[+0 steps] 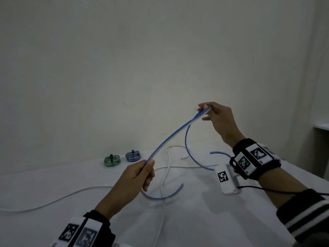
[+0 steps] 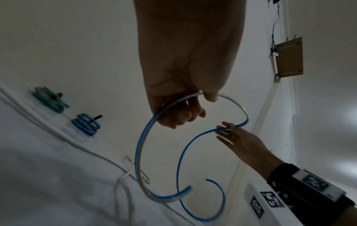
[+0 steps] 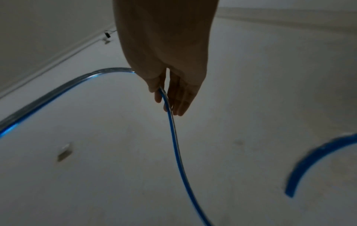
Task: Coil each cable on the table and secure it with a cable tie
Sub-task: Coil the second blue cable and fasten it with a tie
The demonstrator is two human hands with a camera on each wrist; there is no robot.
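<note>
A blue flat cable [image 1: 170,138] stretches through the air between both hands above the white table [image 1: 53,184]. My left hand [image 1: 142,175] grips it low, fingers curled round it [image 2: 179,113]; a short curved tail hangs below the fist. My right hand [image 1: 211,111] is raised higher and pinches the cable between thumb and fingers [image 3: 166,97]. Past that pinch the cable drops in a loop to the table and curls up at its free end [image 1: 220,154]. A white cable [image 1: 165,173] lies loose across the table under the hands.
Two coiled cables sit at the table's back, a green coil [image 1: 112,160] and a blue coil [image 1: 133,156], each with a black tie sticking up. A white tagged box [image 1: 225,179] lies by my right wrist. A pale wall stands close behind.
</note>
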